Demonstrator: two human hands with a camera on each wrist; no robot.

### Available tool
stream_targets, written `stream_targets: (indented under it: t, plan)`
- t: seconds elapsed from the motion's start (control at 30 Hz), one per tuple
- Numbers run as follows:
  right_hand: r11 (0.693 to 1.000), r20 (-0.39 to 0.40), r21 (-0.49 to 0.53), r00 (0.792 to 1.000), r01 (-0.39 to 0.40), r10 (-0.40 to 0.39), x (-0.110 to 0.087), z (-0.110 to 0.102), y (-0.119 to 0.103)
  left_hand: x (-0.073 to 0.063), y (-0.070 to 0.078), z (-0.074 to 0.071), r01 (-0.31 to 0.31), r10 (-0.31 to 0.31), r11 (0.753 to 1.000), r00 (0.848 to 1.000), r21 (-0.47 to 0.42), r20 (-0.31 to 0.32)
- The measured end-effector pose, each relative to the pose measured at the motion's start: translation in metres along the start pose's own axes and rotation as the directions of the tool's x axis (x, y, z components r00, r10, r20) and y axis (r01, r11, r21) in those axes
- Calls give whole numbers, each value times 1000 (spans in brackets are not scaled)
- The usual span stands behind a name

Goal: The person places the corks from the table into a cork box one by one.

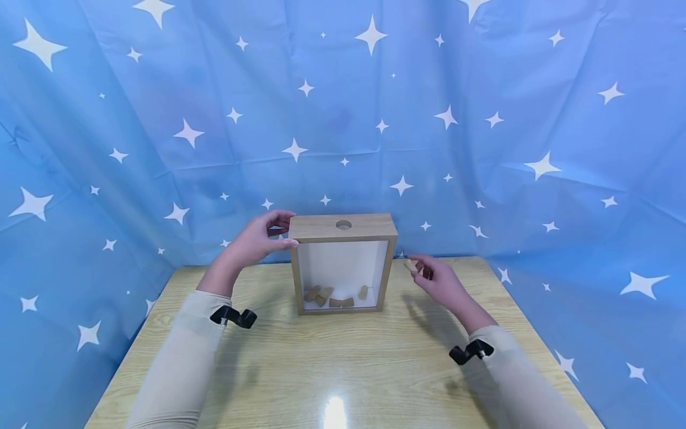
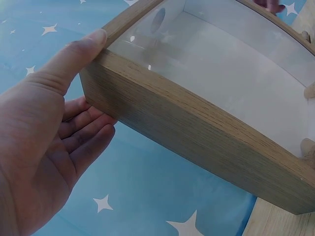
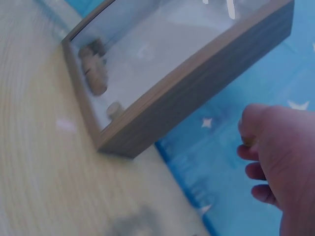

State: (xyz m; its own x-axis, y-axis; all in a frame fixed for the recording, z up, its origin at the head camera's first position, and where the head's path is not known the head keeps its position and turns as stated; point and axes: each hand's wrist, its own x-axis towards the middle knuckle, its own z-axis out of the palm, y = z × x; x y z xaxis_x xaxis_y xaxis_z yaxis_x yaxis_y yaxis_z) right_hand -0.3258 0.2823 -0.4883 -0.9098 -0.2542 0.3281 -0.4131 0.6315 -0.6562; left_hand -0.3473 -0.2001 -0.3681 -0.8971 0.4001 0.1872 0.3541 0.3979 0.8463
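- Blue drapery (image 1: 343, 107) printed with white stars hangs behind and to both sides of a pale wood-grain tabletop (image 1: 300, 363), with a bright glare at its near edge.
- A wooden box (image 1: 375, 226) stands upright near the tabletop's far side, a round hole (image 1: 343, 225) in its top and a clear panel across its front.
- Several loose corks (image 1: 334, 302) lie on the box's floor, some heaped at left, two end to end near the middle, one at right.
- The left hand (image 1: 266, 237) grips the box's upper left corner, thumb on the front edge, fingers behind.
- Black mounts (image 1: 234, 316) sit at both wrists, over pale sleeves (image 1: 179, 357).
- The right hand (image 1: 440, 282) pinches a single cork (image 1: 410, 265) between thumb and fingertips, to the right of the box and apart from it; the box's side wall stands between this piece and those inside.
- Seen from the head, the held cork's long axis slants, its free end aimed up and left, toward the box; the right wrist view mostly hides it.
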Motion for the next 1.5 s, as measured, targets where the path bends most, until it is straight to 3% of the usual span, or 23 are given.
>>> stream_targets:
  t: [0.5,0.77,1.2,1.5]
  plan:
    - [996,-123,-11,989,85,-86,20,-29,-34,1,1,-1,-8,8,1000,1000,19,-2]
    - [984,-220,44,963,171,-157,27,-37,-45,2,-1,-1,-10,10,1000,1000,19,-1]
    - [963,-318,-2,913,268,-255,40,-46,-68,0,1,-1,-2,2,1000,1000,12,-4]
    - [957,-328,48,909,287,-256,49,-54,-88,0,0,0,-2,2,1000,1000,8,-6]
